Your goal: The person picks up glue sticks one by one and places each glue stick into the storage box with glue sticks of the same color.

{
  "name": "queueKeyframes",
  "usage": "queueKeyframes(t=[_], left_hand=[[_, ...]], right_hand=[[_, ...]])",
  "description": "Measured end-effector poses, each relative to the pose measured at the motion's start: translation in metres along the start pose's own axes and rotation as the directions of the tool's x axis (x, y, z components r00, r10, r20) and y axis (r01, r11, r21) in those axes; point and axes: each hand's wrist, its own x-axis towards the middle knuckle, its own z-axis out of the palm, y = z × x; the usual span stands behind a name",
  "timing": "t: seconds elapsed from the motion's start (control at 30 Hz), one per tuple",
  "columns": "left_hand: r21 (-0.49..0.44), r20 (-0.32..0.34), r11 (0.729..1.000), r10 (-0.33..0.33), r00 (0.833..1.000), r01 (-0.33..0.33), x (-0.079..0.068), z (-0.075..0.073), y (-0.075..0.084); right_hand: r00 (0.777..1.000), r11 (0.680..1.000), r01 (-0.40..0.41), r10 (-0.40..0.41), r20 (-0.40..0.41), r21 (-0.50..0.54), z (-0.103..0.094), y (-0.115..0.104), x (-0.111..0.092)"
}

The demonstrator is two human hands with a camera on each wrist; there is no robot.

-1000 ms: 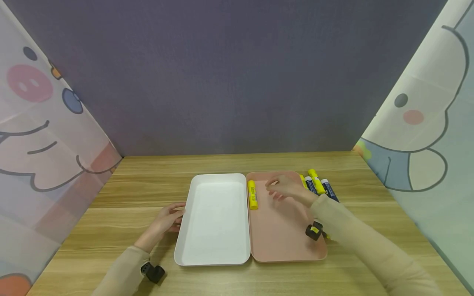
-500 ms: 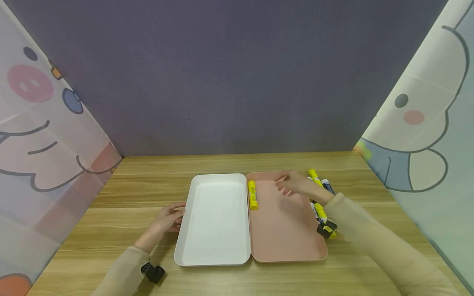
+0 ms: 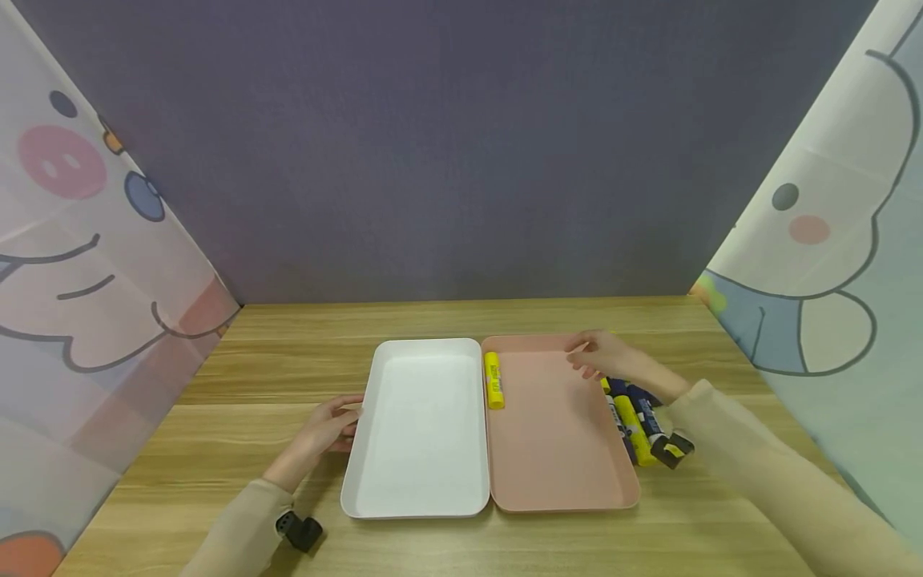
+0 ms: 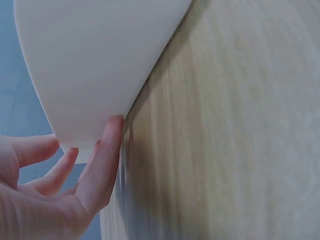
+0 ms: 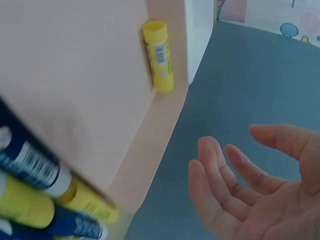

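A yellow glue stick [image 3: 493, 381] lies in the pink tray [image 3: 558, 481], along its left wall near the far end. My right hand [image 3: 604, 355] is over that tray's far right corner, fingers loosely bent with nothing between them. The right wrist view shows the same hand [image 5: 250, 185] apart from the glue stick [image 5: 159, 57]. On the left, the fingers of my left hand [image 3: 328, 429] touch the outer left side of the white tray [image 3: 418, 449]. In the left wrist view the fingertips of this hand [image 4: 65, 195] rest against the tray's wall [image 4: 100, 65].
Right of the pink tray lies a group of yellow glue sticks [image 3: 634, 429] and navy glue sticks [image 3: 645, 413], partly hidden by my right forearm. Both trays stand side by side on the wooden table [image 3: 303, 344]. A dark panel [image 3: 461, 160] rises behind it.
My right hand has moved rightward from the middle of the pink tray to its far right corner. The left hand and the yellow glue stick in the tray have stayed put.
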Motion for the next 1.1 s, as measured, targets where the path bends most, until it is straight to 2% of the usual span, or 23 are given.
queueKeyframes(t=[0.23,0.47,0.77,1.1], left_hand=[[-0.001,0.004,1.0,0.004,1.0,-0.004,0.001,-0.001,-0.001],[0.013,0.0,1.0,0.003,1.0,-0.003,0.001,-0.001,-0.002],[0.013,0.0,1.0,-0.002,1.0,0.002,0.001,-0.001,-0.001],[0.021,-0.016,1.0,-0.002,1.0,0.002,0.0,0.001,0.0]], right_hand=[[0.999,0.999,-0.036,0.036,-0.03,-0.009,-0.016,0.019,-0.009],[0.998,0.998,-0.02,0.016,-0.064,-0.066,-0.027,0.032,-0.018],[0.985,0.989,-0.04,0.016,-0.17,-0.14,-0.033,0.053,-0.022],[0.968,0.976,-0.079,0.026,-0.249,-0.205,-0.034,0.075,-0.025]])
